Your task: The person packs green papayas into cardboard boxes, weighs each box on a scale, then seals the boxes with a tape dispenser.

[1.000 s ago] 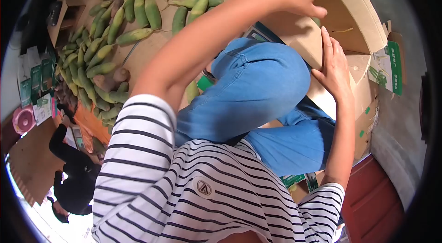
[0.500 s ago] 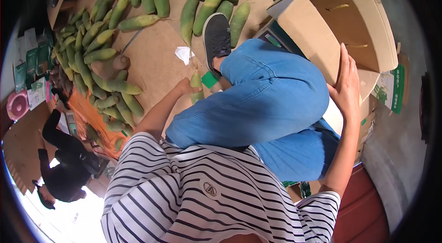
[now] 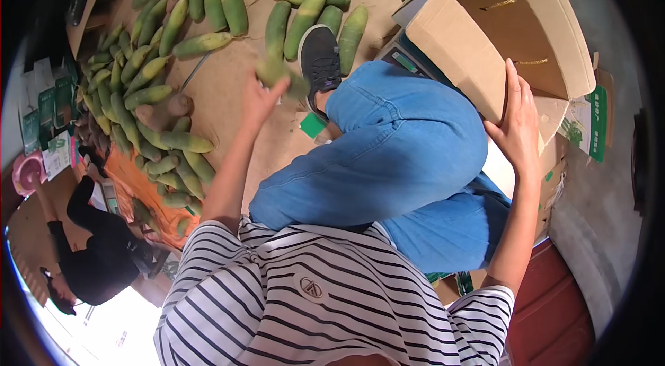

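Observation:
My left hand (image 3: pixel 260 99) is closed on a green radish (image 3: pixel 270 73), raised above the cardboard near my shoe (image 3: pixel 320 61). The radish is smeared by motion. My right hand (image 3: pixel 516 127) lies with fingers stretched along the side of an open cardboard box (image 3: pixel 457 47), touching its edge and gripping nothing. Twisted yellow cord shows on the box's inner wall. Several green radishes (image 3: pixel 305 19) lie beyond my shoe. A big heap of them (image 3: pixel 125 89) spreads on the left, some with brownish ends.
A green scrap (image 3: pixel 312 125) lies on the cardboard floor (image 3: pixel 228 82) beside my shoe. Under the box's side is a dark device (image 3: pixel 409 54). At the left, a co-worker in black (image 3: pixel 104 262) bends near an orange sheet (image 3: pixel 142 189) and a pink round thing (image 3: pixel 28 170).
My left hand has lifted the radish from beside my knee, up and to the left. My right hand stays on the box. The co-worker's arm now reaches the pink thing.

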Available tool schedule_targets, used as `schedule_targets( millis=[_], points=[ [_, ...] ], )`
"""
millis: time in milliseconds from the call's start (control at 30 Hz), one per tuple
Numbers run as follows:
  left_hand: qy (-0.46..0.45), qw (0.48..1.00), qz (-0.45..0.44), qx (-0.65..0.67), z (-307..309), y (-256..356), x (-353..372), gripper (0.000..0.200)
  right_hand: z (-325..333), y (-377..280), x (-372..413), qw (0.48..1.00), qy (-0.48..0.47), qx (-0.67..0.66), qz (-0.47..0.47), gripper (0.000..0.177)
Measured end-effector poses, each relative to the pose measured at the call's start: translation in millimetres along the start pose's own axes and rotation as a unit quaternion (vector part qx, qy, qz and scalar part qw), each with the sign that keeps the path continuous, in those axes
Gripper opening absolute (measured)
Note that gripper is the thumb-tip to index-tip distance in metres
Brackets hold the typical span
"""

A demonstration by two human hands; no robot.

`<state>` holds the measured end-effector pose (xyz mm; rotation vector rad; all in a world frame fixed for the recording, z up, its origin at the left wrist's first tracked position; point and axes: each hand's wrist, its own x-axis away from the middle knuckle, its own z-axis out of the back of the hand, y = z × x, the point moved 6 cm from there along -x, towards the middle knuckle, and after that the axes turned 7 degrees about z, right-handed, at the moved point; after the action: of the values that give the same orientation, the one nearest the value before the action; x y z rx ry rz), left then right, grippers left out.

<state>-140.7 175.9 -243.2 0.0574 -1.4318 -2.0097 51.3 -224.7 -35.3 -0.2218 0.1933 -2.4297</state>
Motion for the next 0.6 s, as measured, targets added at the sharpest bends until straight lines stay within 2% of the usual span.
schedule_targets(
  millis=[100,167,200,233,267,367,400,467,567,600],
  points=[
    [0.071,0.972,-0.134,0.179,9.6,159.4,-15.5,0.041,-0.3,0.0,0.3,1.0,0.0,-0.006,-0.001,0.111],
    [0.055,0.935,-0.238,0.257,2.2,247.4,-10.6,0.03,-0.3,0.3,0.8,1.0,-0.003,-0.007,-0.002,0.111],
    [0.037,0.908,-0.235,0.344,-11.1,276.3,-8.2,0.02,0.1,0.5,1.0,1.0,-0.002,-0.008,0.0,0.112],
    [0.001,0.881,-0.274,0.385,-29.3,300.3,-9.4,0.024,0.1,0.7,1.4,1.0,-0.001,-0.01,0.001,0.112],
    [-0.069,0.876,-0.268,0.394,-58.2,330.6,-7.1,0.036,-0.5,0.5,1.5,1.0,-0.001,-0.013,0.004,0.112],
    [-0.152,0.825,-0.277,0.469,-129.1,371.4,3.3,0.027,-1.5,1.0,2.1,1.0,0.0,-0.009,0.01,0.112],
    [-0.054,0.868,-0.325,0.371,-146.6,376.2,3.1,0.032,-4.4,4.0,3.2,1.0,0.001,0.0,0.015,0.112],
    [-0.007,0.93,-0.274,0.243,-175.3,359.8,-2.2,0.03,-5.6,4.7,4.6,1.0,-0.001,0.019,0.015,0.113],
    [0.019,0.917,-0.331,0.22,-146.7,327.0,-2.2,0.03,-2.4,0.7,5.0,1.0,0.006,-0.021,0.018,0.113],
    [0.047,0.921,-0.367,0.126,-126.4,310.0,-3.8,0.018,-1.2,0.2,6.7,1.0,0.006,-0.023,0.014,0.113]
  ],
)
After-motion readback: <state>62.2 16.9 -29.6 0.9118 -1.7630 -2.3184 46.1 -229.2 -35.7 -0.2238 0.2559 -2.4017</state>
